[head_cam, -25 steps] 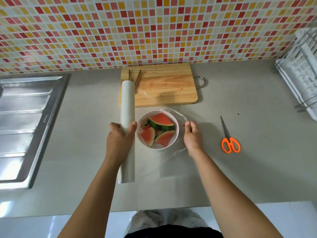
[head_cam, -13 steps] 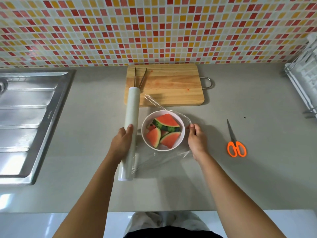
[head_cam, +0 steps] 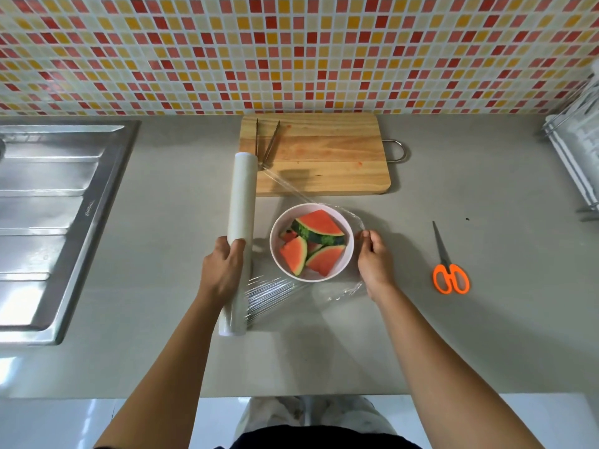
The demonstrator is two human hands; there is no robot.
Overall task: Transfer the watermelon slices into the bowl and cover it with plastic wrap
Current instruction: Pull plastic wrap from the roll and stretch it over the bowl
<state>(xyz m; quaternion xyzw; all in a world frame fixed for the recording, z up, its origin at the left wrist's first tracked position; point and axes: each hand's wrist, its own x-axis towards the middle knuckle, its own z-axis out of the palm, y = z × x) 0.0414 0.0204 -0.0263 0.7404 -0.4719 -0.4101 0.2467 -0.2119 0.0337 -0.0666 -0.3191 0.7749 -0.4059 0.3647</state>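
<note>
The red, green-rinded watermelon slices all lie in the round white bowl on the grey countertop, just in front of the wooden cutting board, so what's left, I judge, is the covering. I hold the long white roll of plastic wrap just left of the bowl, lying lengthwise away from me, so that the clear film comes off it sideways across the bowl's mouth. My left hand grasps the roll near its middle, fingers and thumb curled round it. My right hand sits at the bowl's right rim, fingertips pinched on the film's free edge (whether it also touches the rim I can't tell), drawing the sheet taut. The orange-handled scissors lie well to the right, handy for cutting, I'd guess.
</note>
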